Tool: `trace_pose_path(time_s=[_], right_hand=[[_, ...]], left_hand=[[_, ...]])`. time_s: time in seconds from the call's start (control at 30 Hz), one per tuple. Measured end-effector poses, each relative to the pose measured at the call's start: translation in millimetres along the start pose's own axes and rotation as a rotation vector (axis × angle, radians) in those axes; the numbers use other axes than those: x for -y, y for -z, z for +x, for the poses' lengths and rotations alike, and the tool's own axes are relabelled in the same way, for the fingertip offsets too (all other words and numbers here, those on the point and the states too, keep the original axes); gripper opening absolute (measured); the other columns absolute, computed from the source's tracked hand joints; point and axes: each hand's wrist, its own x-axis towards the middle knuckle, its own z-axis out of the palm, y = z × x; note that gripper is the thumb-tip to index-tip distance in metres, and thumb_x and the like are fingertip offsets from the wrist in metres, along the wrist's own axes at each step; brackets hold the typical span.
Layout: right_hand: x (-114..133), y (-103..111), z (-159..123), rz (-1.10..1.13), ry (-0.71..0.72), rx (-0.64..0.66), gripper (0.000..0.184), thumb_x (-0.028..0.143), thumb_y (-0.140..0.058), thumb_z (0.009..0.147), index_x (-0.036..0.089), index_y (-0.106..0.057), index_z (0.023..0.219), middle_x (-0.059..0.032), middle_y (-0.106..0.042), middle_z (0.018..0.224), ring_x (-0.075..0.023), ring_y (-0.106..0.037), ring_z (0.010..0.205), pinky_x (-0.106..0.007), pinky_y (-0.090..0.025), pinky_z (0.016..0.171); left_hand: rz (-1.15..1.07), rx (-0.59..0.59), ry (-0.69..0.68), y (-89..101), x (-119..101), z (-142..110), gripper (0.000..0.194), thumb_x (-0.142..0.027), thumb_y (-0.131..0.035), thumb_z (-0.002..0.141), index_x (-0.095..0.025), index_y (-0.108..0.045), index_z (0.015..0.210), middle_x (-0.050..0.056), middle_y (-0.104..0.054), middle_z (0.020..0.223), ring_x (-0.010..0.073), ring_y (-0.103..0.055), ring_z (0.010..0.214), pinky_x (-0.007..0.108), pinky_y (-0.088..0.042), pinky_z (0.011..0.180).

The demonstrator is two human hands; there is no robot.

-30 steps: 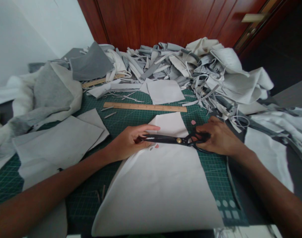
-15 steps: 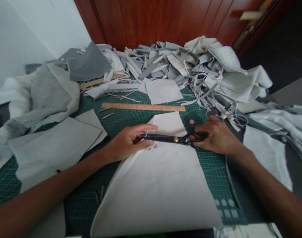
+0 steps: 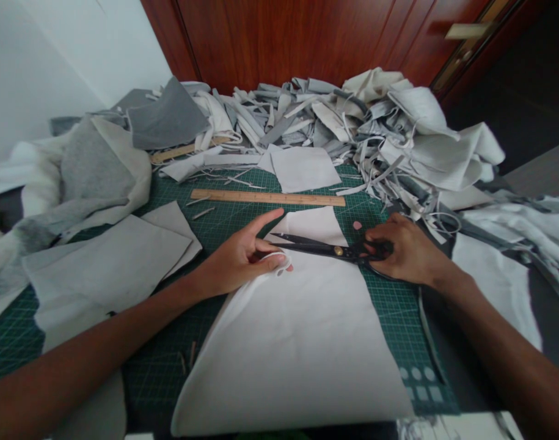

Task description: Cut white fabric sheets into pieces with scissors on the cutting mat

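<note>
A large piece of white fabric (image 3: 302,354) lies across the green cutting mat, narrowing toward the far side. My left hand (image 3: 247,253) pinches its folded edge between thumb and fingers, with the index finger stretched away. In my right hand (image 3: 402,250) are black scissors (image 3: 322,247), held by the handles on the right. The blades point left, slightly parted, with their tips close to my left fingers and just above the fabric. Past the narrow end of the fabric lies a wooden ruler (image 3: 267,197). A small pink piece (image 3: 357,225) sits by the scissor handles.
Grey and white fabric scraps (image 3: 302,116) are heaped along the back, before a wooden door (image 3: 279,43). Flat cut pieces (image 3: 109,263) lie at the left on the cutting mat (image 3: 164,348). More cloth (image 3: 494,281) lies on the right.
The scissors have drawn back to the right and their blades have parted slightly. My left index finger has lifted and spread away from the thumb.
</note>
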Motion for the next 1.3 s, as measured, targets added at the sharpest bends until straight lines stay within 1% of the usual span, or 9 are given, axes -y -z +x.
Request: trace_pose_path(time_s=[0.13, 0.27, 0.33, 0.47, 0.63, 0.8, 0.87, 1.03, 1.3], right_hand=[[1.5, 3.2, 1.6, -0.010, 0.029, 0.032, 0.007, 0.023, -0.064, 0.071, 0.022, -0.060, 0.066, 0.0002, -0.069, 0.065, -0.0164, -0.054, 0.057, -0.034, -0.034, 0.068], [3.8, 3.2, 2.8, -0.034, 0.054, 0.051, 0.008, 0.024, -0.065, 0.071, 0.022, -0.059, 0.066, 0.0007, -0.066, 0.063, -0.0166, -0.054, 0.058, -0.035, -0.033, 0.070], [4.7, 3.0, 2.5, -0.047, 0.055, 0.053, 0.008, 0.024, -0.065, 0.073, 0.022, -0.060, 0.067, 0.0008, -0.065, 0.063, -0.0166, -0.054, 0.058, -0.035, -0.034, 0.071], [6.2, 2.7, 2.3, -0.086, 0.051, 0.046, 0.009, 0.027, -0.064, 0.075, 0.021, -0.061, 0.069, -0.0001, -0.065, 0.064, -0.0177, -0.055, 0.059, -0.036, -0.035, 0.073], [8.5, -0.3, 3.2, -0.182, 0.030, -0.011, 0.011, 0.030, -0.061, 0.078, 0.022, -0.060, 0.070, -0.0027, -0.066, 0.065, -0.0200, -0.058, 0.060, -0.037, -0.036, 0.075], [10.4, -3.8, 3.3, -0.169, 0.011, -0.027, 0.012, 0.030, -0.060, 0.078, 0.023, -0.057, 0.068, -0.0023, -0.067, 0.065, -0.0192, -0.057, 0.058, -0.038, -0.036, 0.075], [11.0, -4.6, 3.3, -0.172, 0.011, -0.032, 0.013, 0.031, -0.060, 0.078, 0.023, -0.056, 0.068, -0.0021, -0.067, 0.065, -0.0191, -0.056, 0.057, -0.038, -0.036, 0.075], [14.0, -6.5, 4.8, -0.204, -0.003, -0.063, 0.016, 0.032, -0.061, 0.076, 0.024, -0.054, 0.066, -0.0013, -0.064, 0.060, -0.0192, -0.055, 0.057, -0.037, -0.036, 0.075], [18.1, -11.6, 5.8, -0.216, 0.006, -0.119, 0.017, 0.032, -0.060, 0.079, 0.023, -0.055, 0.066, -0.0015, -0.063, 0.060, -0.0194, -0.055, 0.057, -0.037, -0.037, 0.076]], left_hand=[[0.004, 0.000, -0.001, 1.2, 2.4, 0.3, 0.092, -0.034, -0.073, 0.092, -0.015, -0.016, 0.163, 0.011, -0.081, 0.098, 0.0151, -0.072, 0.071, 0.018, -0.047, 0.059], [-0.045, 0.020, -0.021, 2.1, 3.3, 1.1, 0.088, -0.024, -0.075, 0.089, -0.013, -0.024, 0.160, 0.013, -0.080, 0.105, 0.0183, -0.076, 0.086, 0.020, -0.051, 0.068], [-0.051, 0.029, -0.027, 3.0, 3.4, 1.5, 0.086, -0.022, -0.075, 0.088, -0.013, -0.027, 0.158, 0.014, -0.079, 0.107, 0.0185, -0.076, 0.088, 0.020, -0.051, 0.069], [-0.027, 0.032, -0.028, 5.2, 3.5, 1.9, 0.086, -0.023, -0.077, 0.087, -0.015, -0.028, 0.158, 0.013, -0.079, 0.106, 0.0178, -0.075, 0.083, 0.019, -0.049, 0.066], [-0.016, 0.023, 0.005, 5.4, 0.5, 1.4, 0.090, -0.025, -0.078, 0.086, -0.014, -0.027, 0.159, 0.014, -0.079, 0.107, 0.0187, -0.075, 0.083, 0.020, -0.049, 0.065], [0.042, 0.016, 0.014, 5.3, -3.3, 0.7, 0.089, -0.028, -0.076, 0.086, -0.011, -0.029, 0.159, 0.012, -0.080, 0.099, 0.0144, -0.069, 0.069, 0.018, -0.040, 0.055], [0.077, 0.009, 0.015, 5.7, -3.6, 0.5, 0.088, -0.030, -0.076, 0.087, -0.010, -0.030, 0.159, 0.011, -0.080, 0.095, 0.0143, -0.067, 0.066, 0.019, -0.038, 0.054], [0.108, 0.004, 0.020, 6.2, -3.2, 0.3, 0.085, -0.035, -0.075, 0.088, -0.012, -0.033, 0.159, 0.011, -0.081, 0.097, 0.0181, -0.072, 0.074, 0.021, -0.041, 0.056], [0.112, 0.003, 0.040, 6.7, -5.4, 0.6, 0.084, -0.035, -0.075, 0.087, -0.013, -0.036, 0.158, 0.010, -0.081, 0.100, 0.0183, -0.073, 0.075, 0.022, -0.043, 0.058]])
